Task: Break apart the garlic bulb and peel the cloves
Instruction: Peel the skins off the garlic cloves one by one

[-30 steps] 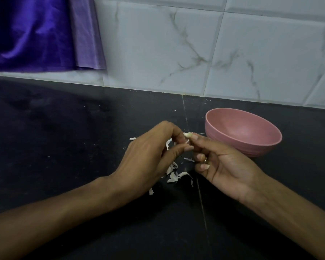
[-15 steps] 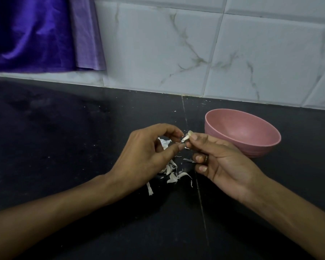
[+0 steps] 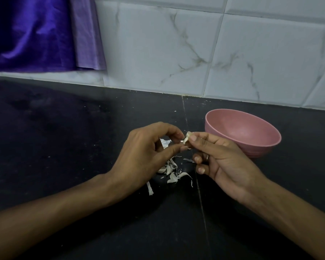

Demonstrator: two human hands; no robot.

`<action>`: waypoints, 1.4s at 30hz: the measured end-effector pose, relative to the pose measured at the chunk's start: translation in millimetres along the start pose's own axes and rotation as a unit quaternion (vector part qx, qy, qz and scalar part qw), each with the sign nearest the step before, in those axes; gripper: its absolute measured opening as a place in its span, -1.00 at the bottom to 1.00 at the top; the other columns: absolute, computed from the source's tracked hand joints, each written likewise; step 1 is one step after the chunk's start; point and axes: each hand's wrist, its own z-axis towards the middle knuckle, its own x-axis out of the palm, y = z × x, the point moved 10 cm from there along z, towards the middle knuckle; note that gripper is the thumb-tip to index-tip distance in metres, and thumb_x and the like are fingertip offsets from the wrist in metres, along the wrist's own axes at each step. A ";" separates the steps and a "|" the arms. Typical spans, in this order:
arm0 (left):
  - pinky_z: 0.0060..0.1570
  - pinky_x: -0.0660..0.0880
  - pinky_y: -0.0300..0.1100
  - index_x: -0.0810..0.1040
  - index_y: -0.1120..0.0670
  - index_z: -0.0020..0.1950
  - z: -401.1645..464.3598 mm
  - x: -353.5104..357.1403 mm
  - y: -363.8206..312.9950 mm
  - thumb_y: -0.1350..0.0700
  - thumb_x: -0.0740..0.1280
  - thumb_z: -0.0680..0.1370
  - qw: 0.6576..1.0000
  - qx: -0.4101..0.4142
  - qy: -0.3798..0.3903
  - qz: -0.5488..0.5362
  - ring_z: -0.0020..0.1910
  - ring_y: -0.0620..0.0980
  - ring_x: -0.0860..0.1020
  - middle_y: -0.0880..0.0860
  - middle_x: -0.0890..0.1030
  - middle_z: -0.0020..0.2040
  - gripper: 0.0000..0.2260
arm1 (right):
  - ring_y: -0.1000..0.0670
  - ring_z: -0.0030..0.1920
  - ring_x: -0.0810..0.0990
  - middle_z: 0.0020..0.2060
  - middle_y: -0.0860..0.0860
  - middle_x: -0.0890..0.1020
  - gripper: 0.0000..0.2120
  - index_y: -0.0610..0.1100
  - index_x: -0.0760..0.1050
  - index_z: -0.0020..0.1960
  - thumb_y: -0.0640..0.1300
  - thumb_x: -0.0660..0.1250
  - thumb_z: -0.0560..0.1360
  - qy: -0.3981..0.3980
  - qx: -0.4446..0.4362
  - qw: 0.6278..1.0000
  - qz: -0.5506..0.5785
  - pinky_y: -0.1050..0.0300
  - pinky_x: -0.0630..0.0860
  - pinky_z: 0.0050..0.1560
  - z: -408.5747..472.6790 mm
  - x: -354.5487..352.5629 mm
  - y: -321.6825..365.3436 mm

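Left hand (image 3: 144, 156) lowered, pink bowl (image 3: 251, 145) empty

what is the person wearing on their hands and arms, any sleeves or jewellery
Both forearms are bare as far as the frame shows, with no sleeves, watch or bracelet. The right hand wears a thin ring on one finger. The left hand shows no jewellery.

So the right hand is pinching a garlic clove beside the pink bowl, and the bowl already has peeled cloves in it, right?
Not quite. The head view shows the round pink plastic bowl empty. The right hand does pinch the small pale garlic clove beside it.
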 end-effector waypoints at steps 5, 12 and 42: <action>-0.43 0.42 -0.40 0.65 -0.03 -0.11 -0.5 -0.2 3.1 0.02 0.49 0.44 1.000 -0.015 -0.005 -0.009 -0.49 -0.14 0.52 -0.31 0.59 -0.28 -0.91 | 0.14 -0.43 0.43 -0.16 -0.01 0.66 -0.81 -0.12 0.64 -0.07 -0.09 0.45 0.34 0.000 -0.002 1.000 -0.003 0.31 0.40 -0.52 0.3 0.3 -0.3; -0.43 0.43 -0.37 0.69 0.02 -0.10 -0.3 1.6 2.5 0.04 0.46 0.50 1.000 -0.016 0.001 -0.005 -0.49 -0.14 0.54 -0.25 0.61 -0.30 -0.93 | 0.13 -0.42 0.43 -0.05 -0.09 0.66 -0.76 -0.15 0.62 -0.08 -0.06 0.48 0.32 -0.005 -0.021 1.000 -0.017 0.29 0.41 -0.51 0.2 -1.7 3.2; -0.53 0.40 -0.34 0.67 0.05 -0.14 6.9 -5.7 19.5 0.11 0.42 0.53 0.995 -0.090 -0.004 -0.045 -0.58 -0.11 0.52 -0.17 0.60 -0.41 -0.92 | 0.09 -0.41 0.52 -0.16 -0.03 0.68 -0.83 -0.15 0.61 -0.11 -0.10 0.46 0.34 -0.001 -0.023 0.999 -0.047 0.26 0.44 -0.52 -2.1 0.4 2.2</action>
